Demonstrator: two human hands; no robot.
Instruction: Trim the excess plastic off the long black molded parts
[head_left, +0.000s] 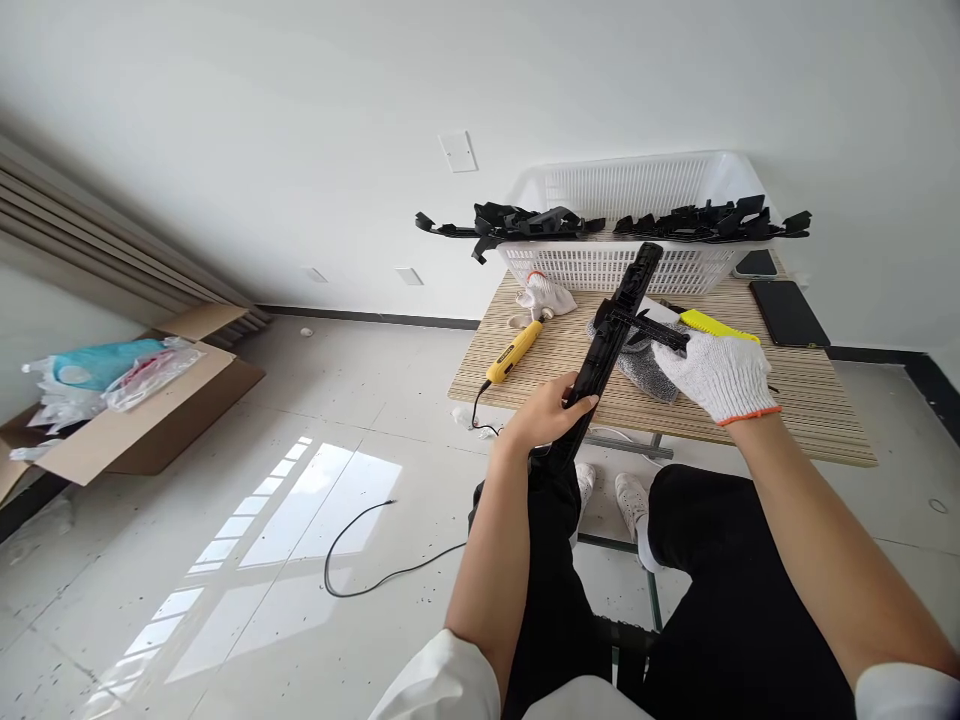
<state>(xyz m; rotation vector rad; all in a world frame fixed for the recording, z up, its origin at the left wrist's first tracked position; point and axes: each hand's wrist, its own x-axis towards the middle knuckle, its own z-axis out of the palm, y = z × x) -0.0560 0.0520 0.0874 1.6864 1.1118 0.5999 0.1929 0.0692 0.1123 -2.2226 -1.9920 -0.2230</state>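
My bare left hand (550, 412) grips the lower half of a long black plastic part (616, 325), which slants up and away over my lap, its near end by my knee. My right hand (709, 372), in a white knitted glove with an orange cuff, is closed round the end of a black caliper (651, 328). The caliper's jaws meet the middle of the plastic part; whether they clamp it, I cannot tell. Beneath the caliper on the table lie a grey cloth (649, 372) and a yellow-handled scraper or knife (709, 323), partly covered by my glove.
A white plastic basket (600, 268) on the wooden table (495, 390) carries several black parts (540, 222) across its rim. Left of my hands lie a yellow corded tool (514, 352) and a white glove (546, 296). A black tablet (787, 312) lies right; a cable (375, 588) crosses the floor near a cardboard box (165, 410).
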